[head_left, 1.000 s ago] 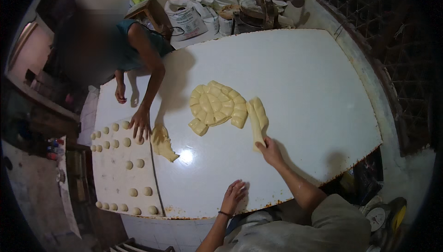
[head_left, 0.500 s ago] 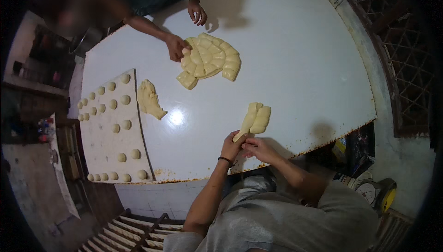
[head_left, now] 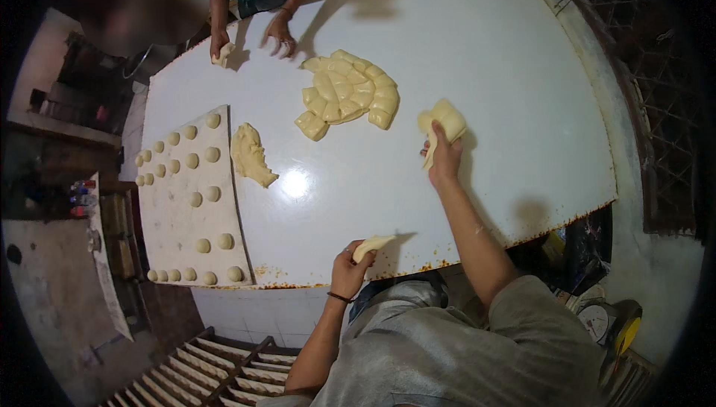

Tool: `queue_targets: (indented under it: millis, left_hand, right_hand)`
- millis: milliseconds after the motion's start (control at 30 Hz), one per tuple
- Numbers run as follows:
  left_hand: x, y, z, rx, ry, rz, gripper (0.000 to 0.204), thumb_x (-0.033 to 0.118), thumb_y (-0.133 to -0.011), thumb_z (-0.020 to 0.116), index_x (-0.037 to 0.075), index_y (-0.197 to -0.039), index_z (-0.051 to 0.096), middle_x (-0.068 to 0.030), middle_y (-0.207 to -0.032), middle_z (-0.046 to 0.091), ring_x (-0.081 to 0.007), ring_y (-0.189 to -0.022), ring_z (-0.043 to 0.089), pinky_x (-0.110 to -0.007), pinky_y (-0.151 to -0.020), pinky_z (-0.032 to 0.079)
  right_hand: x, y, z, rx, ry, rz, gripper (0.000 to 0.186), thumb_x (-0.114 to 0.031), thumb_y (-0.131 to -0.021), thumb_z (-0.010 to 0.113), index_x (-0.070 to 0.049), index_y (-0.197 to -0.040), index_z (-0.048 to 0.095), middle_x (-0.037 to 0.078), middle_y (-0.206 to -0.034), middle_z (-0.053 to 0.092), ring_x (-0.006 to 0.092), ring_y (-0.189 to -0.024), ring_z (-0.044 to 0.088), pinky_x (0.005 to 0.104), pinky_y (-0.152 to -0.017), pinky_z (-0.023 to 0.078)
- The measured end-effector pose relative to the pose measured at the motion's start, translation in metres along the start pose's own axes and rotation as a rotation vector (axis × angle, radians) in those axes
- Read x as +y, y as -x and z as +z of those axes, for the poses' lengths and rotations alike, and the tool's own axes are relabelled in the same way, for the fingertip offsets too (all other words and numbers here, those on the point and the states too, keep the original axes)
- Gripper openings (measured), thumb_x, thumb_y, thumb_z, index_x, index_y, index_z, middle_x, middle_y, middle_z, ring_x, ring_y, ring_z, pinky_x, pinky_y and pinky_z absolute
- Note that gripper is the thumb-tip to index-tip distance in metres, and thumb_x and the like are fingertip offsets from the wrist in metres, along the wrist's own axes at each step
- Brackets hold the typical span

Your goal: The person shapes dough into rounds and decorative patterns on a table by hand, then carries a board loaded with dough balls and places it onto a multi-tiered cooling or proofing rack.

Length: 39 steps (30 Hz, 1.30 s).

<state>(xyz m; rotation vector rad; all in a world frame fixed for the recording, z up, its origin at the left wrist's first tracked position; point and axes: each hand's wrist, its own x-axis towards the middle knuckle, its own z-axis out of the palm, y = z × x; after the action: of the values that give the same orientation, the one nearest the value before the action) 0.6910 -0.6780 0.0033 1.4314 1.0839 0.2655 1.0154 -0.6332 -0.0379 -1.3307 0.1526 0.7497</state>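
My left hand (head_left: 349,269) is closed around a small pale piece of dough (head_left: 374,245) near the table's front edge. Farther out to the right, my right hand (head_left: 446,152) grips a larger folded chunk of dough (head_left: 447,115) just over the white table; its fingers are partly hidden behind the dough. Between my hands and the co-worker lies a big slab of dough (head_left: 349,88), scored into many segments. An irregular dough scrap (head_left: 251,155) rests to the left of it, beside a pale board (head_left: 179,221) carrying several round dough balls (head_left: 212,155).
Across the white table (head_left: 514,57), a co-worker's hand (head_left: 218,43) holds a small dough piece, the other hand (head_left: 279,34) hovering nearby. Rust marks the table's front edge. A dial scale (head_left: 594,323) stands at lower right, a slatted rack (head_left: 224,366) at lower left.
My hands have moved apart: the right went forward with the larger dough chunk, the left kept a small piece. The co-worker's hand drew back left from the slab with a bit of dough.
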Motion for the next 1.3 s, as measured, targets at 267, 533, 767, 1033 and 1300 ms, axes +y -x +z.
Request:
queue_targets:
  millis: [267, 533, 767, 1033, 1300]
  left_hand:
    - [-0.11, -0.015, -0.042, 0.331, -0.594, 0.239, 0.05, 0.021, -0.088, 0.078, 0.003, -0.134, 0.066, -0.0188, -0.146, 0.053, -0.0404, -0.139, 0.044, -0.053, -0.113, 0.04]
    - [-0.105, -0.057, -0.019, 0.294, -0.641, 0.494, 0.047, 0.023, -0.093, 0.077, 0.009, -0.137, 0.067, -0.0147, -0.148, 0.055, -0.0375, -0.139, 0.046, -0.051, -0.118, 0.039]
    - [-0.155, -0.037, -0.071, 0.16, -0.658, 0.413, 0.03, 0.019, -0.089, 0.08, 0.012, -0.118, 0.074, -0.014, -0.13, 0.063, -0.0374, -0.124, 0.054, -0.051, -0.107, 0.046]
    - [-0.128, -0.061, -0.053, 0.274, -0.801, 0.507, 0.03, 0.028, -0.09, 0.076, 0.01, -0.114, 0.07, -0.0153, -0.125, 0.061, -0.0375, -0.123, 0.053, -0.053, -0.107, 0.045]
    - [-0.124, -0.051, -0.064, 0.346, -0.787, 0.464, 0.028, 0.026, -0.087, 0.076, 0.012, -0.111, 0.072, -0.0136, -0.124, 0.062, -0.0364, -0.121, 0.054, -0.052, -0.105, 0.045]
  right_hand:
    - [0.075, -0.059, -0.02, -0.302, 0.548, -0.163, 0.056, -0.039, -0.097, 0.075, 0.007, -0.125, 0.064, 0.016, -0.115, 0.073, 0.0269, -0.097, 0.071, 0.0386, -0.089, 0.06]
    - [0.093, -0.012, 0.04, -0.2, 0.99, -0.51, 0.039, -0.036, -0.099, 0.065, 0.001, -0.095, 0.072, 0.025, -0.088, 0.072, 0.0459, -0.083, 0.069, 0.0521, -0.075, 0.054]
    - [0.078, 0.118, -0.178, -0.251, 1.468, -0.683, 0.031, -0.039, -0.094, 0.076, -0.008, -0.095, 0.074, 0.011, -0.098, 0.064, 0.0358, -0.107, 0.058, 0.0504, -0.095, 0.046]
    - [-0.005, -0.137, -0.079, 0.374, 1.257, -0.605, 0.072, -0.055, -0.093, 0.073, -0.005, -0.142, 0.06, 0.022, -0.145, 0.061, 0.0379, -0.139, 0.053, 0.0552, -0.116, 0.039]
    - [-0.026, -0.178, -0.02, -0.132, 0.277, -0.291, 0.053, -0.021, -0.093, 0.083, 0.002, -0.129, 0.053, 0.017, -0.119, 0.065, 0.0228, -0.111, 0.068, 0.0356, -0.079, 0.063]
